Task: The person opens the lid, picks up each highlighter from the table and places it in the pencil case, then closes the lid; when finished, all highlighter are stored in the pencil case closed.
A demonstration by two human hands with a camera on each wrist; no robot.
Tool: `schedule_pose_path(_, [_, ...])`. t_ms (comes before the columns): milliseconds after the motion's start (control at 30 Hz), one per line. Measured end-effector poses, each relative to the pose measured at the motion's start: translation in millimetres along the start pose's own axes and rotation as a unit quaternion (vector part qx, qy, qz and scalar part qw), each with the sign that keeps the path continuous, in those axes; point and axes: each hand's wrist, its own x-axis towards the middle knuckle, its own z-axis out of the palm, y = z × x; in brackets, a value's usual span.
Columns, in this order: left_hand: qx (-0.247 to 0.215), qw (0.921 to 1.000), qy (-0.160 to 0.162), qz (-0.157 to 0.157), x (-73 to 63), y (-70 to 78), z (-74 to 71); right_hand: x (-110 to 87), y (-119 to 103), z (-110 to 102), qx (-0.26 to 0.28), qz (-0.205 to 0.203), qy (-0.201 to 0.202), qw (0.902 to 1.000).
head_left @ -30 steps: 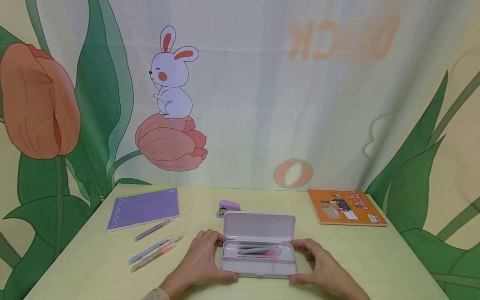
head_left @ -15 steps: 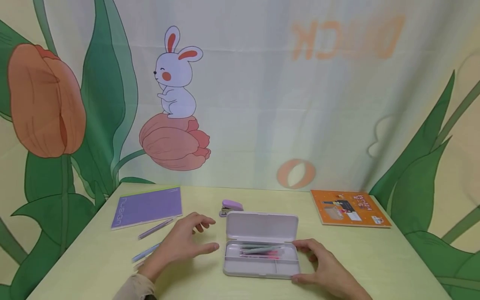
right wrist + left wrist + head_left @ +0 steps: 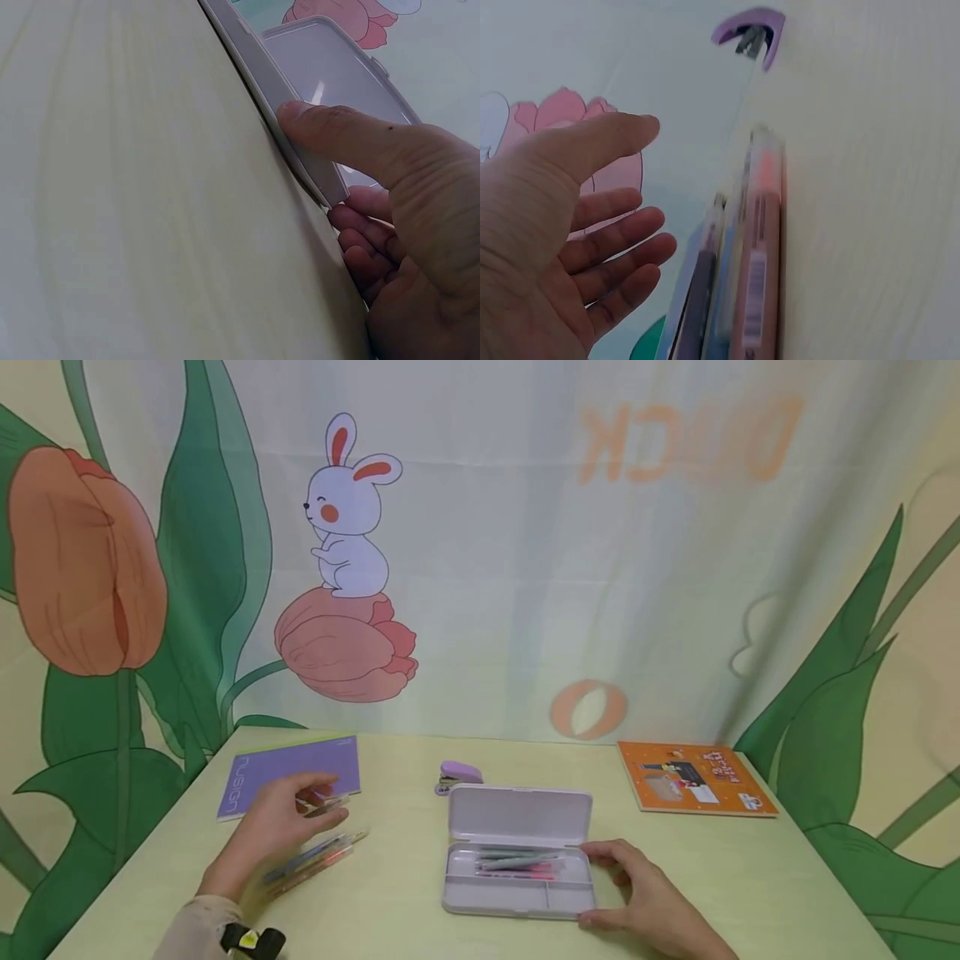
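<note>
A pale pencil case [image 3: 495, 899] lies on the table with its lid raised. Several pens [image 3: 517, 862] rest in its rear compartment. My right hand [image 3: 637, 889] grips the case's right end, thumb on the front wall in the right wrist view. Over the left side of the table, my left hand [image 3: 277, 818] hovers with loosely bent fingers above a purple pen [image 3: 330, 806], partly hidden by it. Nearby are a blue pen [image 3: 303, 857] and an orange-tipped pen [image 3: 318, 867]. In the left wrist view that hand [image 3: 562, 225] holds nothing, beside the pens.
Behind the left hand lies a purple notebook [image 3: 300, 758]. A small purple stapler [image 3: 461, 772] stands just behind the raised lid. An orange book [image 3: 693, 777] is at the back right. A printed curtain [image 3: 487, 568] hangs along the table's far edge.
My left hand has let go of the case's left end and moved left, over the pens near the notebook. The right hand has stayed on the case.
</note>
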Motion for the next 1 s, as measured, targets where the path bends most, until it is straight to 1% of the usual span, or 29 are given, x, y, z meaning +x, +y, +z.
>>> schedule_pose_path(100, [0.005,0.9998,-0.014,-0.014,-1.3,-8.6,-3.5,1.0,-1.1,-0.8,-0.001,0.010,-0.002,1.0000])
schedule_pose_path(233, [0.028,0.9988,-0.021,-0.033,-2.1,-17.3,-5.4,1.5,-1.6,-0.7,-0.001,0.014,-0.004,0.9999])
schedule_pose_path(400, [0.059,0.9972,-0.030,-0.036,-0.7,-24.8,-4.8,0.3,-0.9,-0.6,0.000,0.006,-0.002,1.0000])
schedule_pose_path(533, [0.072,0.9960,-0.034,-0.039,0.4,-28.8,-0.2,0.1,-0.5,-0.3,-0.001,0.013,0.001,0.9999])
schedule_pose_path(633, [0.075,0.9962,-0.030,-0.034,1.1,-30.4,3.2,-0.5,-0.8,-0.6,-0.001,0.015,0.001,0.9999])
schedule_pose_path(833, [0.085,0.9962,-0.015,-0.011,3.3,-34.0,6.7,-2.6,-2.3,-1.3,0.001,0.004,-0.001,1.0000])
schedule_pose_path(900, [0.086,0.9962,-0.011,-0.003,3.3,-35.1,7.0,-1.9,-2.3,-0.8,0.003,0.008,-0.001,1.0000])
schedule_pose_path(1000, [0.087,0.9962,-0.009,0.001,3.0,-35.8,7.6,-0.3,-2.3,0.1,0.004,0.018,-0.002,0.9998])
